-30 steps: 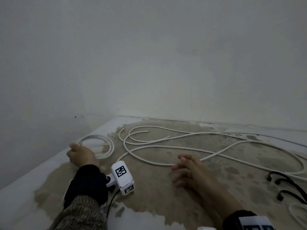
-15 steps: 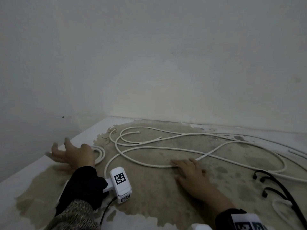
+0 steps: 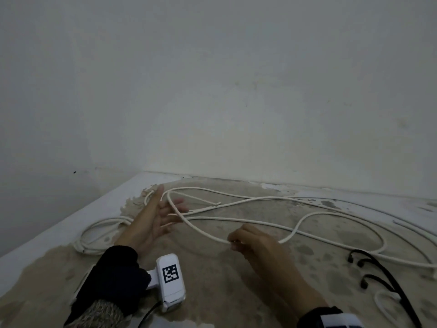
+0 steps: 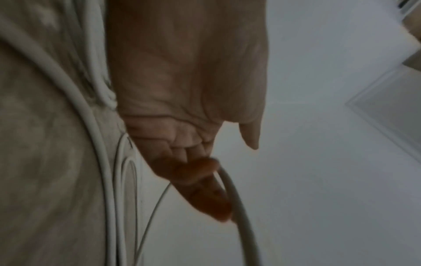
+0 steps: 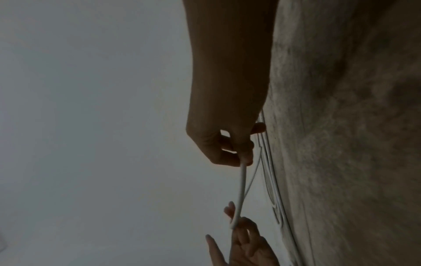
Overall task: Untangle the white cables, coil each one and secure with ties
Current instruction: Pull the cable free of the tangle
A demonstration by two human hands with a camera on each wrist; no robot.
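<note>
A: What is the right hand (image 3: pixel 257 242) doing?

B: Its grip is a pinch: thumb and fingertips press together on the white cable (image 3: pixel 201 230), lifting that stretch off the table (image 3: pixel 236 280). The right wrist view shows the same pinch (image 5: pixel 230 153), with the cable (image 5: pixel 241 187) running on to the other hand.

A: And the left hand (image 3: pixel 153 218)?

B: Its grip is spread, fingers straight, and the cable loop passes over the fingers (image 5: pixel 241 232); in the left wrist view the cable (image 4: pixel 239 207) lies against a fingertip.

A: What differs from half a second ago?

B: Then the right fingers lay flat on the cable on the table, and the left hand rested spread by the coiled bundle (image 3: pixel 99 235) at the table's edge. Now the left hand has come across to the loop. The black ties (image 3: pixel 378 273) lie at the right.
</note>
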